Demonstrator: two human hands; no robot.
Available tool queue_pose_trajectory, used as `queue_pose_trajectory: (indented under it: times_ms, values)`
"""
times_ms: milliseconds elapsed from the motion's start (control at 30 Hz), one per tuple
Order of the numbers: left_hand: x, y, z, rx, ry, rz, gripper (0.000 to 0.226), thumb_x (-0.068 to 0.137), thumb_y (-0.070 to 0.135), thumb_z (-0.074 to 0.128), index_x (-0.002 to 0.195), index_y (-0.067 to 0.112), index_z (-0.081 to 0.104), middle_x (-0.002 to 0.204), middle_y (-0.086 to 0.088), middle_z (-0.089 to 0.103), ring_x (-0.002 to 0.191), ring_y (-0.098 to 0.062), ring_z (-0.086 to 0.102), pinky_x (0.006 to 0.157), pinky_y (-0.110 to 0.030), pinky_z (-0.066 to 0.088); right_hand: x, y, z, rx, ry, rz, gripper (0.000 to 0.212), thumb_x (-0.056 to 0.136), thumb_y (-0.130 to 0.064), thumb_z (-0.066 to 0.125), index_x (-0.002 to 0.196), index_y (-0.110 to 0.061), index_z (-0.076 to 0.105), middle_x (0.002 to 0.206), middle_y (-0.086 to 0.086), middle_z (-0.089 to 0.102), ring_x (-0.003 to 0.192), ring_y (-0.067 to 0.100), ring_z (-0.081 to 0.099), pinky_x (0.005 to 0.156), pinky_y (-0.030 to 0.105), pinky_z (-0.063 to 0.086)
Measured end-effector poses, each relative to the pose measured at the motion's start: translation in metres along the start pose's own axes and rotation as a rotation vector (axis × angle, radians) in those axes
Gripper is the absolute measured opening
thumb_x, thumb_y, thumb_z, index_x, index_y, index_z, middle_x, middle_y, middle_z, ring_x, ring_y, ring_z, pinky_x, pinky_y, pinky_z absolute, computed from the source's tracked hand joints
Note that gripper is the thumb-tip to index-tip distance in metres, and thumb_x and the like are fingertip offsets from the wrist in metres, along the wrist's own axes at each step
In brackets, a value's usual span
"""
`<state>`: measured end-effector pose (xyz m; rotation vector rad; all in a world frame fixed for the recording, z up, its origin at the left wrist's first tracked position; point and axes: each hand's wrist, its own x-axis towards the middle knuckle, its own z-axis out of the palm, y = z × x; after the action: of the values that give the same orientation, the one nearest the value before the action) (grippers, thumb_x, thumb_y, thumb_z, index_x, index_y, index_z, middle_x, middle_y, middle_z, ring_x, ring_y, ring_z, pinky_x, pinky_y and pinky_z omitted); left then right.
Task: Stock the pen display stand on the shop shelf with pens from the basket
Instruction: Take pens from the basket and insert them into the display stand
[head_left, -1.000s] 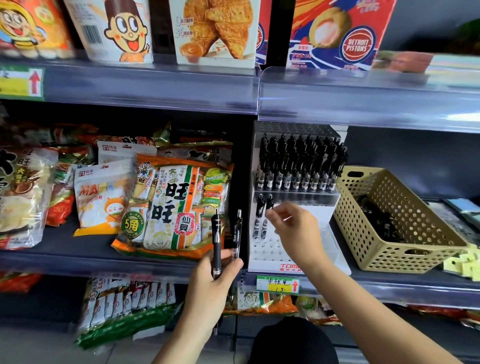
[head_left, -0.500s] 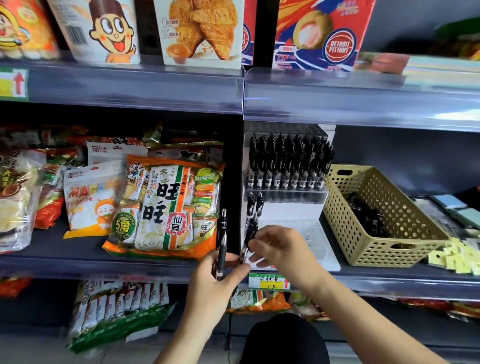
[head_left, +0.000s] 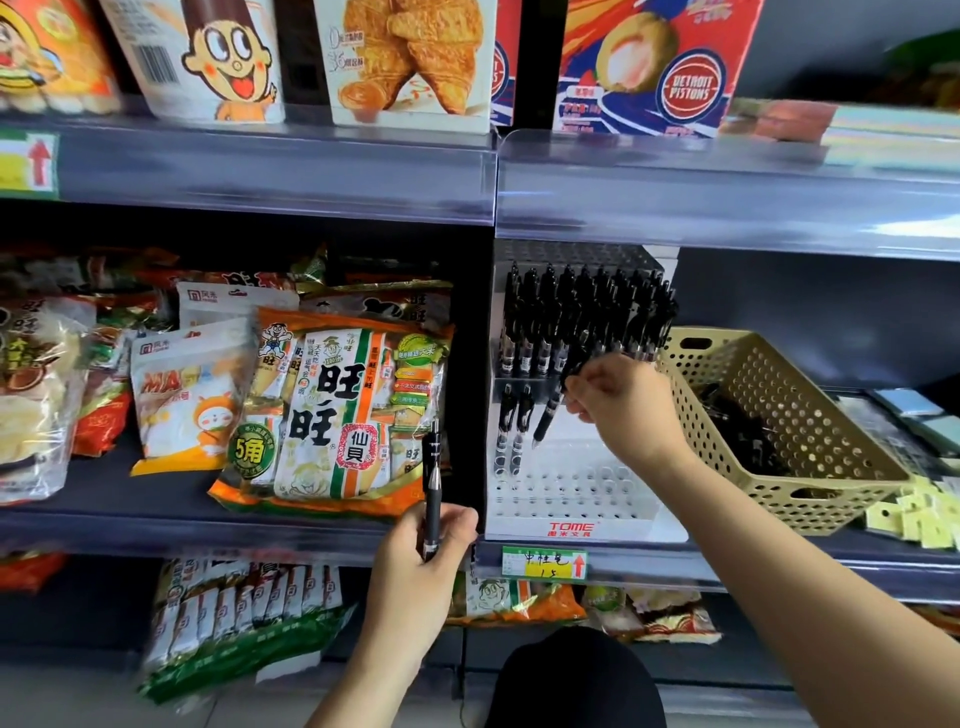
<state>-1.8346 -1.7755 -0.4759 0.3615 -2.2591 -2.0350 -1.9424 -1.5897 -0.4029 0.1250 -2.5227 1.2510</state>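
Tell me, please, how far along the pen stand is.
Done: the stand's top row is full, and two pens stand at the lower row's left end. In hand: the right hand pinches a third pen, tilted beside them, not yet seated; the left hand holds a spare pen upright. Left: most lower holes are empty, and loose pens lie in the basket.

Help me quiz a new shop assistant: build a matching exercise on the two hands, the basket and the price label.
1 left hand
2 right hand
3 basket
4 price label

A right of the pen stand
B pinches a tilted pen over the stand's lower tier
C shelf edge below the stand
D holds an upright pen

Pairs: 1-D, 2-B, 3-A, 4-C
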Motion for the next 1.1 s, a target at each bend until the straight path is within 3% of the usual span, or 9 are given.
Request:
queue_pose_trajectory:
  times_ms: [100, 367, 500, 633, 867, 1000, 1100]
  values:
    - [0.002, -0.001, -0.001, 0.015, -0.005, -0.006, 0.009, 0.086, 0.036, 0.060, 0.088, 0.028, 0.064, 0.080, 0.013, 0.069, 0.071, 0.009, 0.059, 0.071, -0.027, 0.045, 0.002, 0.004, 0.009, -0.015, -0.009, 0.005, 0.011, 0.089, -0.014, 0.061, 0.080, -0.008, 0.064, 0.071, 0.006, 0.069, 0.072, 0.024, 0.067, 0.072, 0.045, 0.056]
    - [0.005, -0.004, -0.002, 0.001, 0.001, -0.004, 0.015, 0.087, 0.039, 0.057, 0.092, 0.027, 0.063, 0.075, 0.020, 0.068, 0.059, 0.004, 0.051, 0.070, -0.028, 0.040, 0.006, 0.004, 0.010, -0.103, 0.038, -0.050, 0.011, 0.089, -0.014, 0.060, 0.083, -0.006, 0.066, 0.072, 0.006, 0.068, 0.069, 0.023, 0.065, 0.069, 0.042, 0.055]
    - [0.005, -0.005, -0.001, -0.001, -0.008, -0.009, 0.018, 0.087, 0.041, 0.056, 0.092, 0.025, 0.063, 0.061, 0.022, 0.063, 0.062, -0.001, 0.051, 0.071, -0.028, 0.040, 0.003, 0.008, 0.013, -0.129, -0.007, -0.037, 0.011, 0.090, -0.013, 0.059, 0.085, -0.005, 0.065, 0.074, 0.008, 0.069, 0.071, 0.028, 0.067, 0.068, 0.043, 0.056]
    - [0.004, -0.003, -0.001, -0.002, -0.007, -0.007, 0.018, 0.088, 0.040, 0.056, 0.092, 0.025, 0.063, 0.064, 0.023, 0.064, 0.067, -0.004, 0.054, 0.073, -0.029, 0.044, 0.002, 0.012, 0.022, -0.231, -0.061, -0.022, 0.013, 0.089, -0.016, 0.059, 0.081, -0.007, 0.064, 0.077, 0.008, 0.069, 0.071, 0.023, 0.064, 0.064, 0.032, 0.052]
    - [0.004, -0.003, -0.005, -0.009, -0.016, 0.022, 0.027, 0.085, 0.046, 0.054, 0.095, 0.024, 0.064, 0.052, 0.022, 0.057, 0.058, -0.001, 0.047, 0.072, -0.029, 0.036, 0.001, 0.016, 0.031, -0.320, -0.160, 0.039, 0.017, 0.089, -0.016, 0.057, 0.082, -0.005, 0.067, 0.081, 0.011, 0.069, 0.073, 0.029, 0.063, 0.067, 0.040, 0.055]
    - [0.003, -0.002, -0.003, -0.052, -0.067, 0.039, 0.033, 0.080, 0.055, 0.049, 0.096, 0.032, 0.067, 0.057, 0.013, 0.055, 0.047, -0.003, 0.040, 0.056, -0.026, 0.032, -0.001, 0.019, 0.032, -0.338, -0.168, 0.034, 0.018, 0.089, -0.014, 0.057, 0.083, -0.003, 0.069, 0.083, 0.014, 0.070, 0.078, 0.031, 0.065, 0.070, 0.040, 0.055]
    - [0.002, -0.001, 0.000, -0.091, -0.109, 0.050, 0.030, 0.079, 0.056, 0.046, 0.097, 0.043, 0.065, 0.072, -0.008, 0.058, 0.052, -0.010, 0.039, 0.058, -0.029, 0.034, -0.007, 0.019, 0.031, -0.319, -0.162, 0.047, 0.018, 0.089, -0.017, 0.060, 0.100, -0.007, 0.070, 0.097, 0.009, 0.072, 0.087, 0.026, 0.066, 0.079, 0.037, 0.054]
